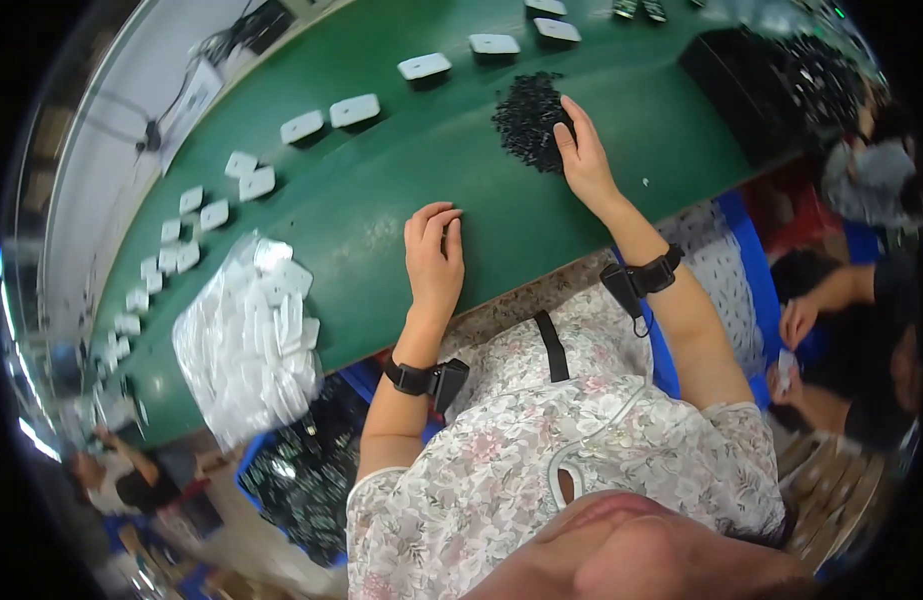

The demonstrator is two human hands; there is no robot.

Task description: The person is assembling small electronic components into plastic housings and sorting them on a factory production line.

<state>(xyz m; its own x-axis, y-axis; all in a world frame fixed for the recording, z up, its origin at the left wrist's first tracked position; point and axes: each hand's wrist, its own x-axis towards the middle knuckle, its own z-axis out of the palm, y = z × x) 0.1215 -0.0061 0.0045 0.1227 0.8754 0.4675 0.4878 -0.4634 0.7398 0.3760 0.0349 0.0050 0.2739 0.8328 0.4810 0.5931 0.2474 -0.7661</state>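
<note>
A heap of small black parts [529,122] lies on the green table [371,215]. My right hand [585,155] rests at the heap's right edge, thumb and fingers apart, with nothing seen in its grasp. My left hand [434,252] lies on the table nearer to me, its fingers loosely curled and a little apart, nothing visible in it. Each forearm wears a black band with a small box. Left of my left hand, a clear plastic bag [243,350] full of white plastic covers spills some covers at its mouth.
White boxy pieces [354,111] stand in a line along the table's far side. A black tray [716,85] of dark parts sits at the right. Below the table's edge is a blue bin [301,480] of dark parts. Co-workers' hands [796,320] show at the right.
</note>
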